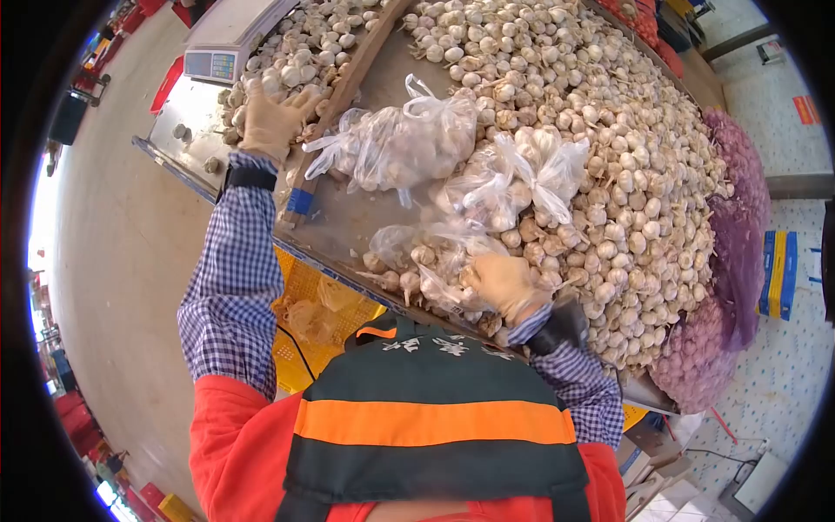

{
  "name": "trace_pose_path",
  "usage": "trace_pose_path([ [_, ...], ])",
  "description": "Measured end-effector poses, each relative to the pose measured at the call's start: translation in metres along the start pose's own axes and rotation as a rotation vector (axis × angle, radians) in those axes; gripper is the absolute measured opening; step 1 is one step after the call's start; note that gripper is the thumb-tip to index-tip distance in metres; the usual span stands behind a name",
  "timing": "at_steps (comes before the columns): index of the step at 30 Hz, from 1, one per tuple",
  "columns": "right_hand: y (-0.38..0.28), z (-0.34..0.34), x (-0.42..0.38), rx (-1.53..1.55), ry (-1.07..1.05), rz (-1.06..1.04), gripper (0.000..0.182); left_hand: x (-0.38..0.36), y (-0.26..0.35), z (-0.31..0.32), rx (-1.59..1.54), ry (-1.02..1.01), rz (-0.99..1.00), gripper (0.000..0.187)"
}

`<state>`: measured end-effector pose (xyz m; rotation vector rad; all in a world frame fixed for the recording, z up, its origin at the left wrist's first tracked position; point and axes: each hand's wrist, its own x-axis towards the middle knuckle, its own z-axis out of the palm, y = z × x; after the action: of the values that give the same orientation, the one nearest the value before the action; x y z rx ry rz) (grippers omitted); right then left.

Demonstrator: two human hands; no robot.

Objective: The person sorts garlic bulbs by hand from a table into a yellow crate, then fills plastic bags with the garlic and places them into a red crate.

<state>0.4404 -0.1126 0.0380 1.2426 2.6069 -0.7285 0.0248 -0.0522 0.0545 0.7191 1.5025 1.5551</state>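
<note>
My left hand (271, 119) reaches onto the smaller heap of garlic (300, 56) left of the wooden divider, its gloved fingers spread over the bulbs. My right hand (502, 283), also gloved, is closed on the side of an open clear plastic bag (441, 261) that holds some garlic bulbs and lies at the table's near edge. Two tied bags of garlic sit behind it: a larger one (396, 143) beside the divider and another (513, 178) to its right. The large garlic pile (626, 174) spreads beyond them to the right.
A white scale (228, 39) stands at the back left. The wooden divider (352, 78) runs across the metal table. Below the near edge is a yellow crate (291, 335) with plastic bags in it. Purple mesh sacks (735, 235) of garlic line the right side.
</note>
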Motion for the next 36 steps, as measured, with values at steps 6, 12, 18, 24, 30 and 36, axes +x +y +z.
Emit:
trace_pose_path([
  [6,-0.007,0.003,-0.044,-0.013,0.113,0.203,0.031,-0.133,-0.037,0.093,0.337,-0.795,-0.014,0.028],
  [12,0.005,0.022,-0.073,-0.073,0.320,0.106,0.043,-0.192,-0.122,0.119,1.310,-0.840,0.352,0.027],
  [18,0.007,0.030,-0.069,0.111,0.208,0.280,0.024,-0.176,-0.132,0.109,1.252,-0.854,0.450,0.030],
  [24,0.037,0.034,-0.063,0.551,0.331,0.197,0.011,-0.169,-0.117,0.108,1.108,-0.694,0.406,0.031],
  [30,0.047,0.047,-0.062,0.440,0.404,0.093,0.016,-0.187,-0.093,0.133,0.498,-0.810,-0.011,0.032],
  [36,0.029,0.026,-0.063,-0.124,0.121,0.098,0.018,-0.197,-0.124,0.155,0.964,-0.824,0.555,0.030],
])
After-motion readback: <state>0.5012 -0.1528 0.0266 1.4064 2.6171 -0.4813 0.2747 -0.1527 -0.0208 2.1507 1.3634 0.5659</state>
